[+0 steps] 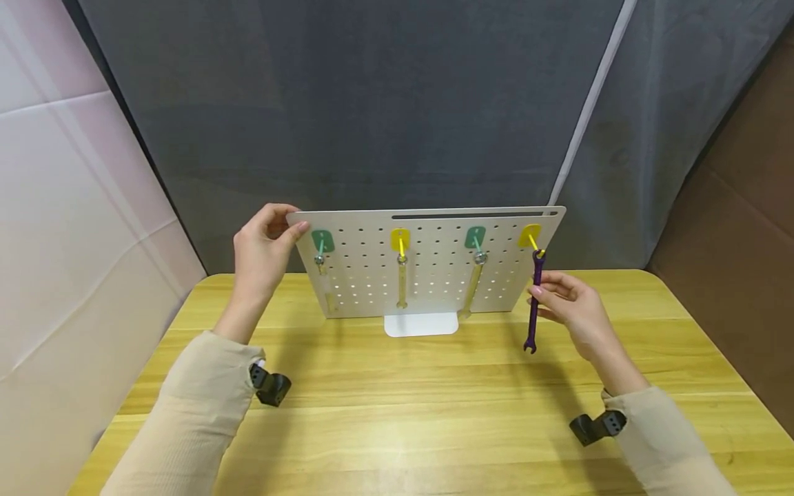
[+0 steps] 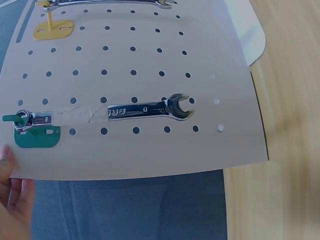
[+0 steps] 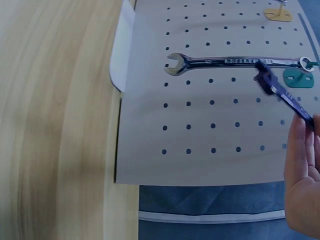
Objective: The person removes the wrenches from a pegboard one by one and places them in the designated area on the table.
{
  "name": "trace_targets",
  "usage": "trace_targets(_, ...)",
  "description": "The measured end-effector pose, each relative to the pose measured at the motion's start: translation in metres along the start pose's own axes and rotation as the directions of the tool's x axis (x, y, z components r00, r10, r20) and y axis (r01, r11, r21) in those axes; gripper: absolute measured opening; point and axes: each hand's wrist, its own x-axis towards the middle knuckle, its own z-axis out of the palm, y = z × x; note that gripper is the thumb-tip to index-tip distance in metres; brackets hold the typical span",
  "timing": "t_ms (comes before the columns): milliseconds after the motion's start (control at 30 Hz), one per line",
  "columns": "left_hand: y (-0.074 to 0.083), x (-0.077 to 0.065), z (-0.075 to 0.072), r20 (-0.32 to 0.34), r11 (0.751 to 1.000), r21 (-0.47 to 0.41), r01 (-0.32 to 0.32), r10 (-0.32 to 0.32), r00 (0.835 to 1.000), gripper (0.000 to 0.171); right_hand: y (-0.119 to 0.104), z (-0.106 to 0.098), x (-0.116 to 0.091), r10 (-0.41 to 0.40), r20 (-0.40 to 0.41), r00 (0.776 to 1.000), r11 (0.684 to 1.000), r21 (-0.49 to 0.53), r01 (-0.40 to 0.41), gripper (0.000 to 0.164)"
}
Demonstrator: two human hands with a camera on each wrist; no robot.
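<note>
A white pegboard [image 1: 366,275] stands upright on the table, with my left hand [image 1: 260,251] pinching its upper left corner. My right hand [image 1: 573,310] holds a purple combination wrench [image 1: 533,310] by the middle of its shaft, open end down. Its ring end meets the tip of the rightmost yellow hook [image 1: 529,235]; whether the hook passes through cannot be told. Silver wrenches hang by their ring ends from the other hooks: one [image 2: 132,111] on the left green hook [image 2: 37,136], one [image 1: 402,282] on a yellow hook [image 1: 400,239], one [image 3: 225,62] on the right green hook [image 3: 299,78].
The pegboard's white foot [image 1: 422,325] juts forward onto the wooden table [image 1: 397,413]. Behind it hangs a dark grey curtain [image 1: 372,103]. A pale cloth wall [image 1: 80,207] stands at left and a brown panel [image 1: 738,241] at right.
</note>
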Motion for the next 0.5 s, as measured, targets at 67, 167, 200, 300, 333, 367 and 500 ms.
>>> trace_targets(67, 0.0003, 0.0000, 0.0002, 0.000, 1.000, 0.000, 0.007, -0.007, 1.000, 0.027, -0.0017, -0.0010, -0.0006, 0.006, 0.011, 1.000, 1.000, 0.014, -0.006, 0.011)
trace_targets(167, 0.0009, 0.0000, 0.0003, -0.004, 1.000, 0.006, 0.017, -0.017, 1.000, 0.027, -0.0041, -0.0012, -0.0011, 0.006, 0.025, 1.000, 0.999, 0.033, -0.007, 0.012)
trace_targets(200, 0.0011, 0.0002, 0.0002, -0.005, 1.000, 0.009, 0.022, -0.021, 1.000, 0.027, -0.0047, -0.0010, -0.0010, 0.003, 0.029, 1.000, 0.999, 0.041, -0.004, 0.012)
trace_targets(300, 0.0019, 0.0011, -0.0005, -0.005, 0.999, 0.024, 0.035, -0.035, 0.999, 0.026, -0.0058, 0.0000, -0.0004, -0.009, 0.035, 0.999, 0.997, 0.076, 0.007, 0.012)
trace_targets(333, 0.0024, 0.0014, -0.0009, -0.003, 0.999, 0.028, 0.041, -0.041, 0.999, 0.025, -0.0060, 0.0004, -0.0002, -0.014, 0.035, 0.999, 0.996, 0.087, 0.010, 0.013)
trace_targets(367, 0.0030, 0.0017, -0.0013, -0.001, 0.998, 0.034, 0.047, -0.047, 0.999, 0.025, -0.0060, 0.0008, -0.0001, -0.018, 0.035, 0.999, 0.996, 0.093, 0.015, 0.013)
trace_targets(500, 0.0049, 0.0027, -0.0028, 0.014, 0.996, 0.060, 0.070, -0.071, 0.997, 0.025, -0.0055, 0.0030, 0.0002, -0.031, 0.026, 0.999, 0.995, 0.100, 0.028, 0.013)
